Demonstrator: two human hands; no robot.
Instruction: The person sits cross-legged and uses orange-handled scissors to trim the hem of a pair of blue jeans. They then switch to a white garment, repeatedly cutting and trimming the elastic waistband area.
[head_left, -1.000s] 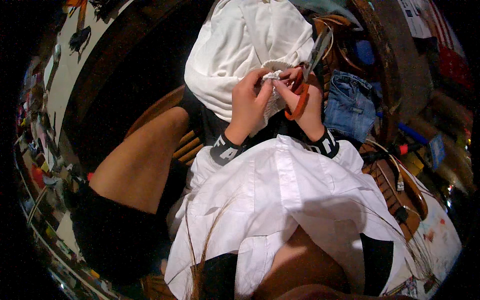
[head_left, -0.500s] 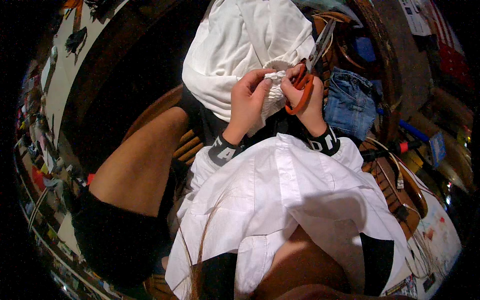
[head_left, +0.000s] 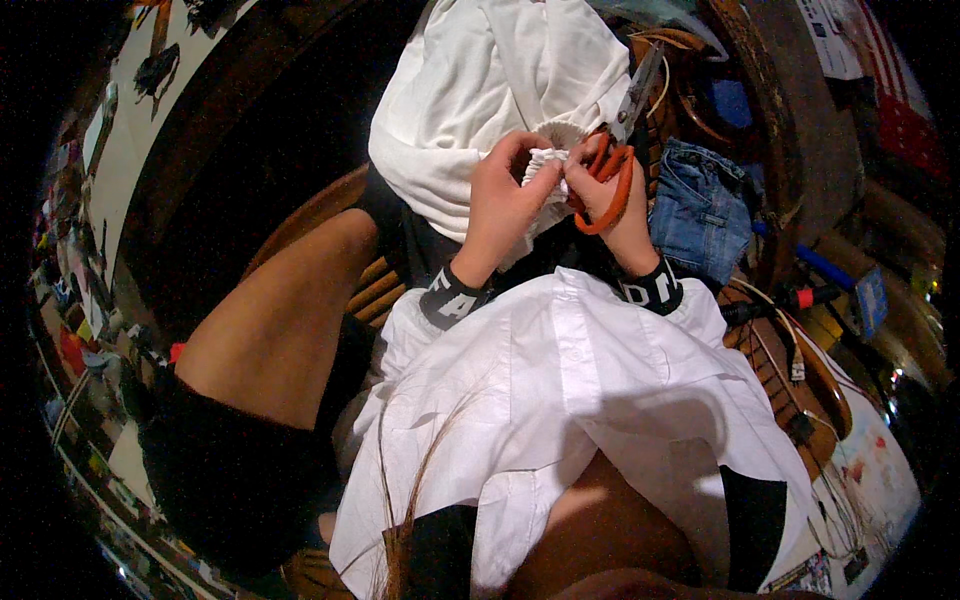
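My left hand [head_left: 505, 205] pinches the gathered edge of the white garment [head_left: 490, 95], bunched at 12 o'clock from my lap. My right hand [head_left: 610, 205] grips orange-handled scissors [head_left: 615, 150], fingers through the loops, blades pointing to 1 o'clock, touching the gather. Folded jeans [head_left: 700, 205] sit at 3 o'clock of my hands.

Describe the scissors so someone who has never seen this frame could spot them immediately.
Start at the big white garment bunched at the top centre, then drop to its lower right edge, where both hands meet. The scissors sit in the right hand, grey blades pointing up and right. Their bright orange loop handles are the only orange thing beside the white cloth and the folded blue jeans.
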